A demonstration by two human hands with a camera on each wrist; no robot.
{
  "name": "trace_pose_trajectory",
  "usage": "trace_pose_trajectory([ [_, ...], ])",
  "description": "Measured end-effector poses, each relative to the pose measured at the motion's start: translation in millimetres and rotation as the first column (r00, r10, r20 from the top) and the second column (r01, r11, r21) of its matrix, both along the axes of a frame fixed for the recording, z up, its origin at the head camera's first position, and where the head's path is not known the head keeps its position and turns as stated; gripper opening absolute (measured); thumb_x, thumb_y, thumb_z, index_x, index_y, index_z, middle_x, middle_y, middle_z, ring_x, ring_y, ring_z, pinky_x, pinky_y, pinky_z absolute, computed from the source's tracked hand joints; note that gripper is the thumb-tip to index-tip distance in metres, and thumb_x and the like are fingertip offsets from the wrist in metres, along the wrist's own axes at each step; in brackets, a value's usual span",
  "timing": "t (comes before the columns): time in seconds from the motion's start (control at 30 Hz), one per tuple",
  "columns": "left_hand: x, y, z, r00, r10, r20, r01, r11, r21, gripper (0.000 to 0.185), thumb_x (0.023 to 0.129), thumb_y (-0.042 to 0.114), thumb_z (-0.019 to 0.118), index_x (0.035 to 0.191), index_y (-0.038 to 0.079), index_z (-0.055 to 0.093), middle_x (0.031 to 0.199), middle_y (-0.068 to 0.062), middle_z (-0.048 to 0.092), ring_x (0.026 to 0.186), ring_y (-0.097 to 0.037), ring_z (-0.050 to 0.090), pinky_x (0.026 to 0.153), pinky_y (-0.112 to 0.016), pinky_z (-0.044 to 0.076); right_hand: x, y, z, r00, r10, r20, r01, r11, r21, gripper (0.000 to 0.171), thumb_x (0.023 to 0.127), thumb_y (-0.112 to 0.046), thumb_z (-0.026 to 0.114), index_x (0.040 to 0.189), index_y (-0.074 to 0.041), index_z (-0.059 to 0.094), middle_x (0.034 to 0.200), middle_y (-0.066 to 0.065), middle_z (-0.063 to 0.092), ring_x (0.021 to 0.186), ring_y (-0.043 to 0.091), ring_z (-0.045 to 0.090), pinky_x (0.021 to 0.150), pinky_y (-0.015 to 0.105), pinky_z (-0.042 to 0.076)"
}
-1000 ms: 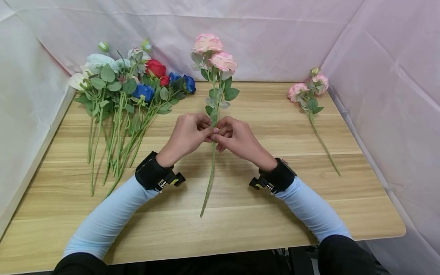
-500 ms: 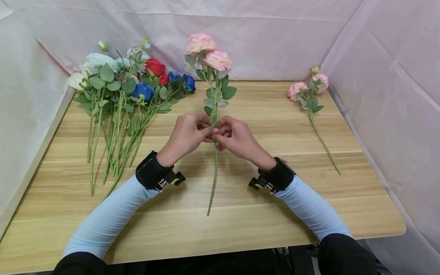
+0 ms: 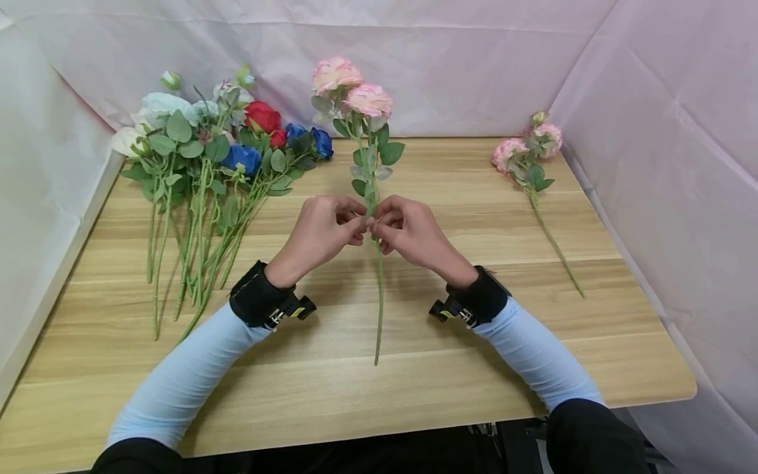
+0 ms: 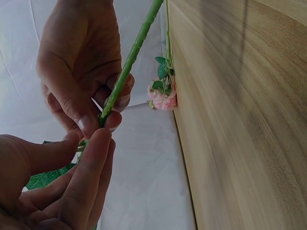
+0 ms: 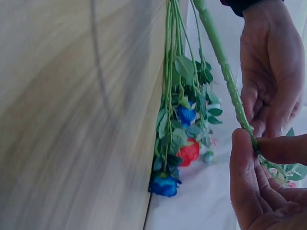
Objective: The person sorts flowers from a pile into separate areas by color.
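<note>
A pink artificial flower with two ruffled blooms [image 3: 368, 100] stands nearly upright over the middle of the table, its bare green stem [image 3: 379, 296] hanging below the hands. My left hand [image 3: 322, 227] pinches the stem just under the lowest leaves. Right beside it, my right hand [image 3: 411, 232] pinches the same spot from the other side, with the fingertips of both hands meeting. In the left wrist view the thorny stem [image 4: 132, 57] runs up from between the fingers. Part of the stem is hidden behind the fingertips.
On the left of the wooden table [image 3: 474, 368] lies a pile of artificial flowers, with white blooms [image 3: 162, 108], red roses [image 3: 263, 116] and blue roses [image 3: 241, 158]. Another pink flower [image 3: 535, 172] lies alone at the right. White cloth [image 3: 450, 72] encloses the back and sides.
The flower has tilted between the fingers: its blooms have swung left and the lower stem end has swung right. Both hands stay at nearly the same place, pinching the stem throughout.
</note>
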State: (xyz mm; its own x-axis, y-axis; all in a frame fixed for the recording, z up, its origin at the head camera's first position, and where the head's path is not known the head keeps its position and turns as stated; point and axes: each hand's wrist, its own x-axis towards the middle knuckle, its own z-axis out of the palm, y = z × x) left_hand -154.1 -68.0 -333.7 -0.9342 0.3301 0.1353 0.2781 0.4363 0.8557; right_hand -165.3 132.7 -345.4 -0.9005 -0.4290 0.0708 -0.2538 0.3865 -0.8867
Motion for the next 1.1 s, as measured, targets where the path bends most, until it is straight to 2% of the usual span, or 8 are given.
trace_pose_trajectory([
  [0.13, -0.3, -1, -0.2, 1.0, 0.002, 0.002, -0.002, 1.0, -0.026, 0.02, 0.101, 0.018, 0.069, 0.111, 0.002, 0.075, 0.088, -0.016, 0.077, 0.071, -0.023, 0.076, 0.067, -0.03, 0.063, -7.3, 8, 3.4, 0.999, -0.046, 0.0, 0.046, 0.999, 0.009, 0.018, 0.099, -0.004, 0.064, 0.114, 0.005, 0.062, 0.091, 0.025, 0.076, 0.061, 0.022, 0.072, 0.068, 0.055, 0.062],
  [0.3, -1.0, -2, 0.3, 0.999, 0.012, 0.032, -0.011, 0.999, -0.034, 0.024, 0.101, 0.025, 0.069, 0.112, 0.005, 0.076, 0.087, -0.013, 0.076, 0.072, -0.023, 0.077, 0.067, -0.031, 0.063, -18.8, 24, 12.0, 0.991, -0.133, 0.003, 0.132, 0.991, 0.02, 0.022, 0.097, -0.003, 0.066, 0.117, 0.006, 0.063, 0.092, 0.025, 0.076, 0.06, 0.018, 0.071, 0.064, 0.045, 0.064],
  [0.37, -1.5, -3, 0.4, 0.999, 0.016, 0.04, -0.014, 0.999, -0.038, 0.024, 0.102, 0.027, 0.069, 0.112, 0.007, 0.076, 0.087, -0.013, 0.076, 0.073, -0.023, 0.077, 0.068, -0.033, 0.063, -23.6, 32, 16.0, 0.986, -0.166, 0.011, 0.166, 0.986, 0.025, 0.023, 0.097, -0.004, 0.067, 0.118, 0.006, 0.064, 0.092, 0.024, 0.076, 0.06, 0.016, 0.071, 0.063, 0.04, 0.064],
  [0.6, -5.0, -9, -1.7, 0.999, 0.032, 0.036, -0.028, 0.994, -0.101, 0.028, 0.102, 0.033, 0.067, 0.113, 0.008, 0.077, 0.087, -0.013, 0.077, 0.074, -0.025, 0.077, 0.065, -0.035, 0.06, -42.5, 67, 24.9, 0.964, -0.265, 0.009, 0.264, 0.962, 0.074, 0.026, 0.096, -0.004, 0.069, 0.12, 0.006, 0.066, 0.085, 0.015, 0.077, 0.059, 0.013, 0.07, 0.063, 0.039, 0.064],
  [0.83, -7.5, -10, -5.5, 0.999, -0.007, 0.048, 0.018, 0.975, -0.221, 0.039, 0.102, 0.042, 0.065, 0.121, 0.009, 0.073, 0.098, -0.014, 0.078, 0.074, -0.029, 0.076, 0.06, -0.033, 0.054, -57.2, 106, 29.2, 0.931, -0.356, 0.072, 0.345, 0.929, 0.132, 0.032, 0.097, -0.007, 0.07, 0.125, 0.007, 0.063, 0.084, 0.006, 0.075, 0.064, 0.014, 0.07, 0.061, 0.028, 0.063],
  [1.1, -7.9, -10, -3.7, 0.997, -0.033, 0.07, 0.049, 0.969, -0.241, 0.042, 0.102, 0.042, 0.064, 0.127, 0.008, 0.07, 0.101, -0.015, 0.078, 0.073, -0.029, 0.076, 0.06, -0.033, 0.055, -69.4, 152, 22.9, 0.903, -0.422, 0.084, 0.397, 0.893, 0.213, 0.033, 0.098, -0.009, 0.069, 0.125, 0.008, 0.062, 0.082, -0.003, 0.072, 0.063, 0.009, 0.067, 0.06, 0.025, 0.062],
])
